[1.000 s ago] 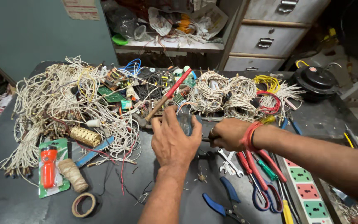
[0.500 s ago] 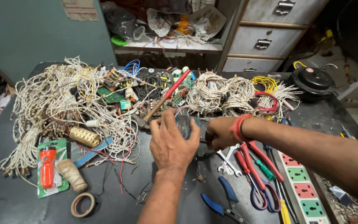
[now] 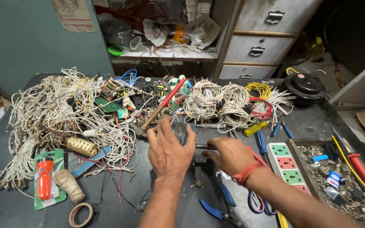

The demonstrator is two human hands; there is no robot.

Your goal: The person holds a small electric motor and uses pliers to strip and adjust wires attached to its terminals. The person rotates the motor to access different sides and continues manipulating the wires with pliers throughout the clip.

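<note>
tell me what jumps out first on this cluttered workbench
The two bare hands at the middle front: the left hand cups a small dark rounded part, while the right hand holds a thin metal tool against it. Left of them sprawls a big tangle of cream-coloured wire, and behind the hands sit neat coiled bundles of the same wire. A white power strip with coloured sockets lies to the right.

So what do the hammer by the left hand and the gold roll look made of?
Hammer: the handle looks like wood, brown with a glossy red-painted upper end; its head is hidden among the wires. Gold roll: probably metallic foil or ribbon, judging by its shiny textured surface.
</note>
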